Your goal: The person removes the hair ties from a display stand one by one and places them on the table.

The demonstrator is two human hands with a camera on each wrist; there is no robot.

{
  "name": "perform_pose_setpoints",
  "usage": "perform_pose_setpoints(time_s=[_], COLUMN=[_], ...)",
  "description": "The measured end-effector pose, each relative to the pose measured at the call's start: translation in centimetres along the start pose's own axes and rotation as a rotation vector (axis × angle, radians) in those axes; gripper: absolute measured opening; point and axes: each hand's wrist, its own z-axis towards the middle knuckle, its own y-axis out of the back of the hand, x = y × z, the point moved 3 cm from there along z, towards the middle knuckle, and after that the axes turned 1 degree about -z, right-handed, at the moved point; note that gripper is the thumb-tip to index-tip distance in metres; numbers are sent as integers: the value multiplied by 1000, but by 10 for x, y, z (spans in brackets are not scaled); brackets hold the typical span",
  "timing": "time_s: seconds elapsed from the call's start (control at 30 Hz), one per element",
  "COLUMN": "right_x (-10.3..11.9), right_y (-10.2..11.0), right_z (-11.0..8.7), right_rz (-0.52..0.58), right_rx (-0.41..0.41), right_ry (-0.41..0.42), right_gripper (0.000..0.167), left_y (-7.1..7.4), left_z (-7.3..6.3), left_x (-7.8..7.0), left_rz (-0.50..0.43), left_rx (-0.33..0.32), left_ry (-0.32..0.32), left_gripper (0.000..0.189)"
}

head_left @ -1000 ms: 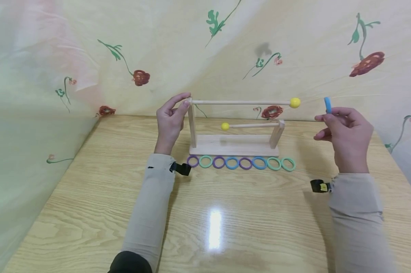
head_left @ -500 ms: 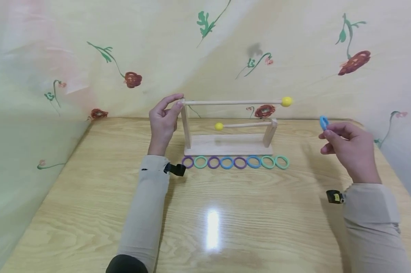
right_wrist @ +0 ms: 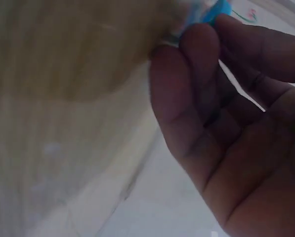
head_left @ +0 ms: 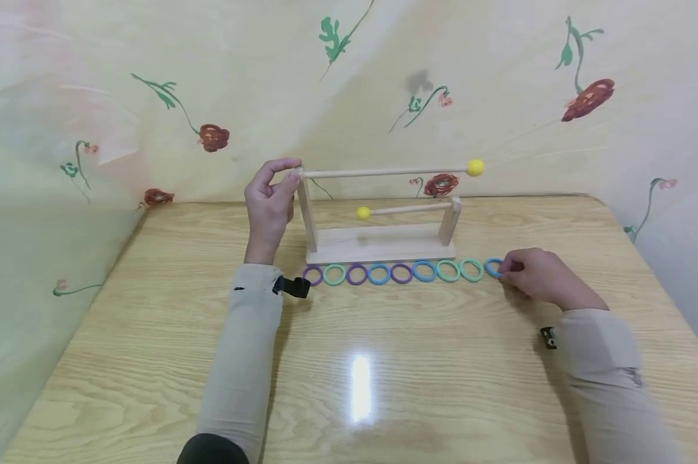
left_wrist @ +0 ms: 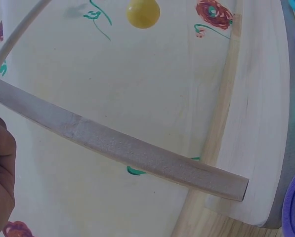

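My left hand (head_left: 269,206) holds the top of the taller post of a wooden stand (head_left: 383,243), thumb and forefinger around its corner. From that post a long rod runs right to a yellow ball (head_left: 475,168). A shorter rod on the right post points left, with another yellow ball (head_left: 363,213) at its tip. Low over the table, my right hand (head_left: 537,276) pinches a blue ring (head_left: 490,267) at the right end of a row of rings. In the right wrist view, only part of the blue ring (right_wrist: 220,10) shows beyond the fingertips.
Along the stand's front edge lie several purple, green and blue rings, among them a green ring (head_left: 472,270) beside the held one. Behind the wooden table (head_left: 430,374) hangs a flower-patterned cloth (head_left: 256,77). Each sleeve carries a small black camera.
My right hand has come down and left with the blue ring, from the air to the row's right end. The left hand stays on the post. The head view has shifted slightly.
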Motion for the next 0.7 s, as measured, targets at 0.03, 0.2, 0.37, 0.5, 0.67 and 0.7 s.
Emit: perform_pose_setpoints(time_s=[0.03, 0.2, 0.37, 0.5, 0.67, 0.7], right_x=[1, 5, 9, 10, 10, 11], right_y=[-2, -7, -8, -5, 4, 6], right_z=[1, 6, 12, 10, 3, 1], right_rz=[-10, -13, 1, 8, 18, 22], right_rx=[4, 16, 42, 39, 14, 8], right_ry=[3, 11, 47, 66, 63, 62], right_gripper=[9, 7, 10, 18, 25, 24], left_y=[0, 1, 4, 2, -5, -6], left_z=[0, 0, -1, 0, 1, 2], left_x=[0, -2, -6, -9, -14, -16], left_rz=[1, 30, 72, 108, 192, 217], left_rx=[4, 6, -13, -5, -3, -8], left_ry=[0, 1, 1, -1, -23, -33], left_gripper=[16, 17, 18, 22, 27, 26])
